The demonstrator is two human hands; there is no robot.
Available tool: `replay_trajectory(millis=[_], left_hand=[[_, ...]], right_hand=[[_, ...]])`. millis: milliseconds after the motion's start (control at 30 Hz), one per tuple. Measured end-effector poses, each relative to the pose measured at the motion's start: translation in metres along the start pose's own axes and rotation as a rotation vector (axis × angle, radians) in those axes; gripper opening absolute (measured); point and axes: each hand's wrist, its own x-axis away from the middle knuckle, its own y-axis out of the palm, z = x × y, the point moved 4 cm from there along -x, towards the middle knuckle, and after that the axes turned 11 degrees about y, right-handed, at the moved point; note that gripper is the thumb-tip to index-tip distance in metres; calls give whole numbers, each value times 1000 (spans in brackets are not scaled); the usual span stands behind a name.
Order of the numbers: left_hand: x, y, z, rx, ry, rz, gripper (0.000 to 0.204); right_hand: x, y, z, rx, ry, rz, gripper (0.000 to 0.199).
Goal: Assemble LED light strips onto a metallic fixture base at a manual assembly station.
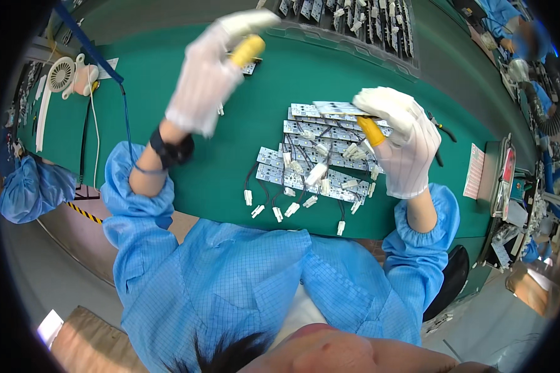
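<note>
Right hand (pixel 406 138), white ribbed glove with a yellow thumb cover, pinches a white rectangular circuit board (pixel 337 109) by its right end, thumb below, fingers above; that board is over the top edge of the overlapping white circuit boards (pixel 269 172) on the green work mat (pixel 218 186); left hand (pixel 213 71), gloved alike, is blurred, index out straight, thumb apart; a small black-and-white part (pixel 249 69) shows beside that thumb, can't tell if gripped or just underneath; main risk, I'd judge, is snagging: thin dark wires (pixel 247 177) and white plastic connectors (pixel 277 214) cross the pile, so lifting one board could drag its neighbours or strain a lead; one-end pinch could also let the board tip, if the glove slips; markings: white sheet with red print (pixel 475 171) at right, too small to read; no brand or label legible on the boards.
</note>
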Motion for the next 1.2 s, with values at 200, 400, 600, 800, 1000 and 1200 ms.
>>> replay_trajectory(millis=[200,400,600,800,1000,1200], left_hand=[[-14,-43,-103,-760,-149,-245,17],[-13,-38,-111,-861,5,-281,15],[-24,-39,-109,-828,-29,-314,16],[-19,-35,-74,-778,480,-44,20],[-5,-46,-76,-779,490,-247,39],[-8,-49,-42,25,254,178,22]], right_hand=[[18,4,36,-226,270,19,22],[29,8,43,-193,208,-6,21],[33,7,45,-277,289,-31,23],[34,3,46,-239,290,50,26],[37,1,52,-254,305,55,25],[34,0,44,-269,313,10,23]])
